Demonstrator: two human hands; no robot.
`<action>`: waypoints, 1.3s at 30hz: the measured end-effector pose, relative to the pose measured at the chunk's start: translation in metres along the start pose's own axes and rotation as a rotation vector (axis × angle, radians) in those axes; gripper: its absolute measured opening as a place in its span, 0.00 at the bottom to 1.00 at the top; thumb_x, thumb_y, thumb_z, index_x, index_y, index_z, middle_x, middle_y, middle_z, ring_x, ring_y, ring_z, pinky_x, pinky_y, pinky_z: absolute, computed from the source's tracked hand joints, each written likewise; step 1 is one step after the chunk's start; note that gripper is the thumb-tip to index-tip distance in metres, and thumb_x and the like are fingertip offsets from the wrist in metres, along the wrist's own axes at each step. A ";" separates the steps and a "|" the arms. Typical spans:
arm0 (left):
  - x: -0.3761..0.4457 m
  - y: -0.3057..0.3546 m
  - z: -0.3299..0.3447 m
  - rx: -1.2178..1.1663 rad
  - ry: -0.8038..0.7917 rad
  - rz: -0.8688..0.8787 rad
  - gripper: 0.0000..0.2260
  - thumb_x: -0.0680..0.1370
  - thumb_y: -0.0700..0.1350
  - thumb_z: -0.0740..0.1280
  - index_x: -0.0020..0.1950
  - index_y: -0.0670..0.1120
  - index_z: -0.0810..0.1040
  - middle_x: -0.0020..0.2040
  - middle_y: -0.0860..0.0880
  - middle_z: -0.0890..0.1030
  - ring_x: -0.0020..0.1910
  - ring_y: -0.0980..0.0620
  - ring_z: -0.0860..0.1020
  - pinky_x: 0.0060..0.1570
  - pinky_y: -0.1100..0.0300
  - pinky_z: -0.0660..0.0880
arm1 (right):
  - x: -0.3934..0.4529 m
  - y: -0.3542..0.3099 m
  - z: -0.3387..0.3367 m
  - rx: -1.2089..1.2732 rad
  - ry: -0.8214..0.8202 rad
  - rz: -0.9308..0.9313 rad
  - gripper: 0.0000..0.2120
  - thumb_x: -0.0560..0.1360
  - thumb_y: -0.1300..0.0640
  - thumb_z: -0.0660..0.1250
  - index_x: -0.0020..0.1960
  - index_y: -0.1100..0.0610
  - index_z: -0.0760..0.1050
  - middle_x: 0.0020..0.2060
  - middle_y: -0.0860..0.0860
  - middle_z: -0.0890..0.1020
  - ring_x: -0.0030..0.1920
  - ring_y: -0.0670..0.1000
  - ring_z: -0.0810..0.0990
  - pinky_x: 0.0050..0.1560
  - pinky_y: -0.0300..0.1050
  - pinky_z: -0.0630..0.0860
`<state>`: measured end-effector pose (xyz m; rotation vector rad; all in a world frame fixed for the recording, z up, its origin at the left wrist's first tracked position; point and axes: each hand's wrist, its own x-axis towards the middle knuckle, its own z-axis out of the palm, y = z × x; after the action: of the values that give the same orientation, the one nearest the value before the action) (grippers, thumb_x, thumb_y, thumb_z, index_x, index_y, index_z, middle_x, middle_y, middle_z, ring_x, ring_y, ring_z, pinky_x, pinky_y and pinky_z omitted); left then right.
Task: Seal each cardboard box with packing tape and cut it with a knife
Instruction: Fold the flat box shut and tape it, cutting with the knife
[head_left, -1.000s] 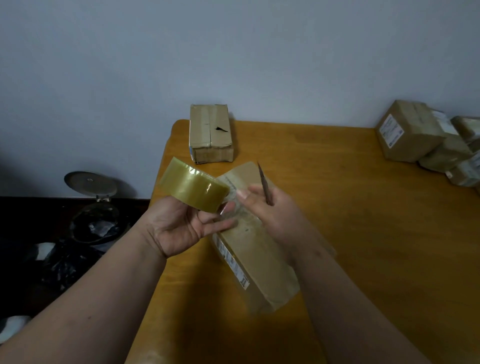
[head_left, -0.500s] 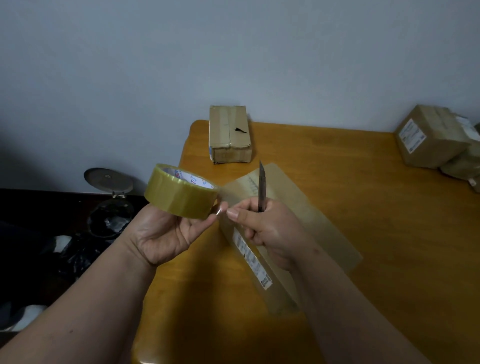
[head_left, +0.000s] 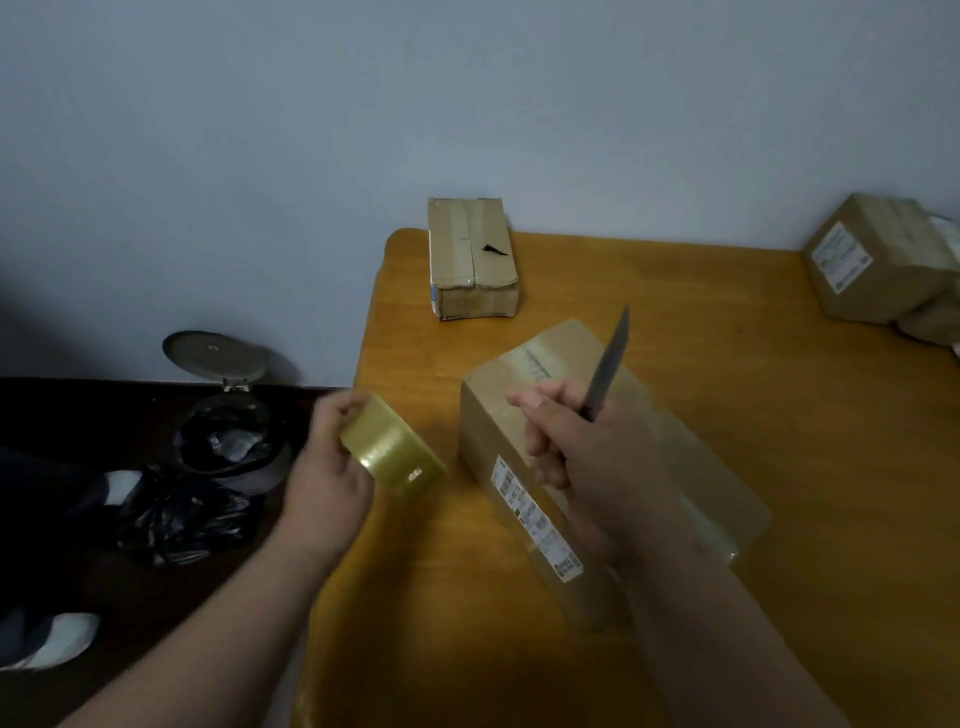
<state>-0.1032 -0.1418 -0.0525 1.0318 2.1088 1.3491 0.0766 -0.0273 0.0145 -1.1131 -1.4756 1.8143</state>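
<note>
Pale blue-grey wall backs an orange wooden surface (head_left: 675, 312) seen from the head camera, with dark floor to its left. Nearest the person lies a long cardboard box (head_left: 519, 431), set at an angle, a white printed label on its side and a band of clear tape along its top. Beyond this box, at the far edge of the surface against the wall, sits a smaller taped box (head_left: 470, 260) with a dark tear in its top. Far right of the long box, at least two more boxes (head_left: 872, 265) crowd together at the frame edge, one partly cut off, so four boxes can be counted for certain.

Just left of the long box, the left hand (head_left: 327, 467) grips one roll of yellowish packing tape (head_left: 395, 452), fingers curled round it, over the surface's left edge. Above the long box, the right hand (head_left: 576, 447) is clamped on the handle of one knife (head_left: 610, 364), blade pointing up and away.

On the floor, left of the long box, stands a pedal bin (head_left: 228, 431) with its lid up and a black liner inside; a black bag (head_left: 182, 519) lies beside it.
</note>
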 end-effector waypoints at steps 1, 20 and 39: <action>-0.008 -0.008 0.011 0.058 -0.048 0.029 0.25 0.76 0.30 0.64 0.58 0.60 0.66 0.50 0.54 0.76 0.44 0.61 0.77 0.41 0.65 0.72 | -0.001 -0.003 -0.004 -0.018 0.025 -0.020 0.08 0.73 0.51 0.67 0.43 0.55 0.81 0.29 0.49 0.75 0.27 0.43 0.70 0.30 0.39 0.69; -0.019 -0.065 0.038 -0.066 -0.424 -0.484 0.18 0.79 0.39 0.66 0.53 0.65 0.75 0.53 0.58 0.79 0.47 0.57 0.80 0.37 0.64 0.76 | 0.002 0.001 -0.096 -0.304 0.505 -0.091 0.08 0.69 0.48 0.69 0.48 0.42 0.77 0.36 0.44 0.75 0.32 0.44 0.73 0.33 0.43 0.69; 0.054 0.063 0.094 0.384 -0.231 -0.144 0.35 0.73 0.56 0.73 0.76 0.51 0.63 0.70 0.47 0.69 0.67 0.46 0.69 0.65 0.47 0.69 | 0.008 0.116 -0.187 0.160 0.633 0.497 0.16 0.81 0.48 0.61 0.62 0.56 0.76 0.58 0.55 0.80 0.61 0.56 0.75 0.51 0.49 0.70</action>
<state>-0.0502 -0.0300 -0.0347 1.0947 2.2591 0.7326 0.2426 0.0461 -0.1103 -1.8643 -0.7122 1.6004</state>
